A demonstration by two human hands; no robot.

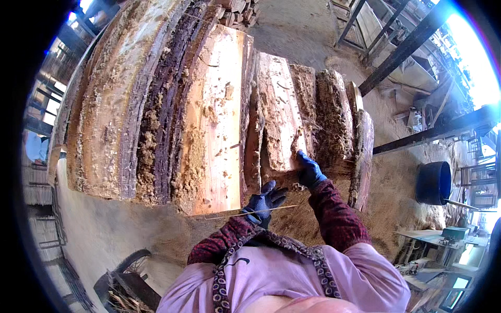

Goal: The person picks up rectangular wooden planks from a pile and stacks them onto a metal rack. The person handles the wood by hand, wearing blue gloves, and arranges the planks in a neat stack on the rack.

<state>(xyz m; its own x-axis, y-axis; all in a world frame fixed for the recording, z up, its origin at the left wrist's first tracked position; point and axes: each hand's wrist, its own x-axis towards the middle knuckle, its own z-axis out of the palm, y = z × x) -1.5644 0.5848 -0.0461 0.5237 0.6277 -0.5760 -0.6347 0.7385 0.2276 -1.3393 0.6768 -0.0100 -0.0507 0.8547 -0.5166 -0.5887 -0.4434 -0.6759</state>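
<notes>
In front of me is a stack of rough-sawn wooden slabs with bark and clinging sawdust. My right hand [311, 171], in a blue glove, closes on the near right corner of a short wooden slab [279, 112]. To its left, my gloved left hand [265, 202] is just off the stack's near end, fingers apart. A thin stick [219, 215] crosses over that hand; I cannot tell whether the hand bears it. A broad pale slab [211, 141] lies left of the short one, and darker bark-covered slabs [334, 117] lie to the right.
A dark blue tub [433, 182] stands on the dusty floor at the right. Dark posts [402, 49] slant in at the upper right. Behind me at lower left is a cart with a wheel [133, 261] and wood scraps. More cut wood [240, 13] is piled at the far end.
</notes>
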